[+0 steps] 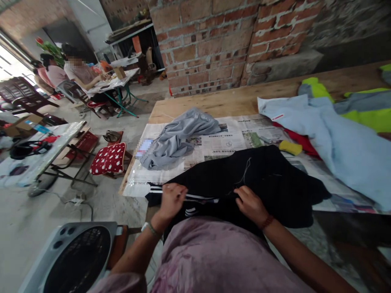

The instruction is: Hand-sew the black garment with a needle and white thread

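Note:
A black garment (214,173) with white stripes lies across the near edge of the table, part of it hanging toward my lap. My left hand (171,201) is closed on its striped edge, at the left. Further right, my right hand (251,204) pinches the same garment near the edge; its fingertips are partly hidden against the dark cloth. A loose pale thread (245,173) runs over the black fabric and down toward my right fingertips. Whether a needle is there is too small to tell.
Newspaper (214,142) covers the wooden table. On it lie a grey garment (180,134), a phone (144,148), a yellow sponge-like piece (290,147) and a light blue garment (342,138). A fan (79,260) and a red cushioned stool (108,158) stand left. Several people sit behind.

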Tool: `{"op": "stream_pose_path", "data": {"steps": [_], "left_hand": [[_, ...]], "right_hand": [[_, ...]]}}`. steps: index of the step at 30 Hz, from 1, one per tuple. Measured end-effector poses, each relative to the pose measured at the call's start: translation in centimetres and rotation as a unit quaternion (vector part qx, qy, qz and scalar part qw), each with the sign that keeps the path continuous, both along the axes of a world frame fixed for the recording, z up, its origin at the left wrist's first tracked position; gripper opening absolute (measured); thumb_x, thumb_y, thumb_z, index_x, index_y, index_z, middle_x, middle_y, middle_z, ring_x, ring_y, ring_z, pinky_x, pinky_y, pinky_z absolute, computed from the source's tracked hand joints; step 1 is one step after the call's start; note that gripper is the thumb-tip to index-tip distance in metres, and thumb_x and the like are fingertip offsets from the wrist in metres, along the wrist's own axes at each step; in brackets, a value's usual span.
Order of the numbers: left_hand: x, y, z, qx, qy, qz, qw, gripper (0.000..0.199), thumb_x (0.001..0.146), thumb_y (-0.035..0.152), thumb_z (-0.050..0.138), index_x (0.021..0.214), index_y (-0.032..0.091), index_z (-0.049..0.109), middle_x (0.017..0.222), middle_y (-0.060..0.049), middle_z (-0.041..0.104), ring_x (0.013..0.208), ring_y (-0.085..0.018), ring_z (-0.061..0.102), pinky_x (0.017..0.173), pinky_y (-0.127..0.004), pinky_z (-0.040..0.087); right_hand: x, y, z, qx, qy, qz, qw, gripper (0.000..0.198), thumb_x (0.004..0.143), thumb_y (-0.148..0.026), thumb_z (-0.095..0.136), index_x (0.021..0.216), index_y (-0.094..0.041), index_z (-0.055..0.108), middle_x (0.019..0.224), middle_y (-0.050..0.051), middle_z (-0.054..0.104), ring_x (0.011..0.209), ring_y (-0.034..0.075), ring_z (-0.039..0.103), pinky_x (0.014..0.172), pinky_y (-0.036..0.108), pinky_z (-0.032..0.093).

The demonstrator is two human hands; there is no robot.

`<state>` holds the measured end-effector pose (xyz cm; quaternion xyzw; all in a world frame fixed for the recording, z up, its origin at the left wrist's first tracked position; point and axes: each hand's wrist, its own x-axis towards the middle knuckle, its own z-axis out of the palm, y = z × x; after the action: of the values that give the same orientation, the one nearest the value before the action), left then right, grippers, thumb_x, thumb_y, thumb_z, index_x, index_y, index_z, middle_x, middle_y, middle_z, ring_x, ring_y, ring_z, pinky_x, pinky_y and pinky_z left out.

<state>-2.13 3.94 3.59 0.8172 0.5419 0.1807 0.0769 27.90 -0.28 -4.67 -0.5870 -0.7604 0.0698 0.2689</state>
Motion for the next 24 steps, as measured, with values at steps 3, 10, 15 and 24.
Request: {"op": "stream_pose_path", "data": {"steps": [3,10,15,24], "left_hand": [[4.9,-1.0,-1.6,-0.047,-0.021,-0.094,0.994,0.018,0.084,0.026,0.049,0.079,0.022,0.066,0.075,-0.003,0.064,0.077,-0.015,0.056,0.078,-0.032,0.033],[8.8,-1.4,-2.4,-0.028,-0.026,-0.079,0.996,0.015,0.081,0.025,0.053,0.088,0.022,0.065,0.089,-0.006,0.059,0.087,-0.019,0.05,0.079,-0.035,0.036],[8.2,-1.4,-3.0,-0.025,-0.043,-0.084,0.995,0.024,0.077,0.021,0.056,0.101,0.022,0.061,0.101,-0.007,0.055,0.093,-0.02,0.049,0.081,-0.034,0.042],[8.4,-0.9,-2.7,-0.077,-0.076,-0.076,0.991,0.019,0.076,0.013,0.052,0.08,0.023,0.068,0.106,-0.003,0.062,0.093,-0.018,0.054,0.082,-0.036,0.037]], "right_hand": [[-0.1,-0.1,0.3,-0.004,0.0,-0.007,1.0,0.025,0.074,-0.007,0.041,0.089,-0.02,0.055,0.082,0.006,0.053,0.081,0.019,0.054,0.079,0.032,0.047],[-0.1,-0.5,0.4,0.005,0.007,-0.013,1.0,0.023,0.074,-0.007,0.04,0.088,-0.018,0.055,0.081,0.006,0.052,0.08,0.018,0.053,0.078,0.03,0.047],[-0.1,-0.5,-0.2,0.048,0.016,-0.01,0.999,0.022,0.074,-0.007,0.041,0.088,-0.017,0.055,0.081,0.006,0.052,0.081,0.016,0.052,0.078,0.028,0.046],[0.0,-0.4,-0.5,0.033,0.023,-0.009,0.999,0.023,0.074,-0.008,0.041,0.089,-0.016,0.056,0.083,0.006,0.054,0.081,0.017,0.052,0.078,0.028,0.046]]}}
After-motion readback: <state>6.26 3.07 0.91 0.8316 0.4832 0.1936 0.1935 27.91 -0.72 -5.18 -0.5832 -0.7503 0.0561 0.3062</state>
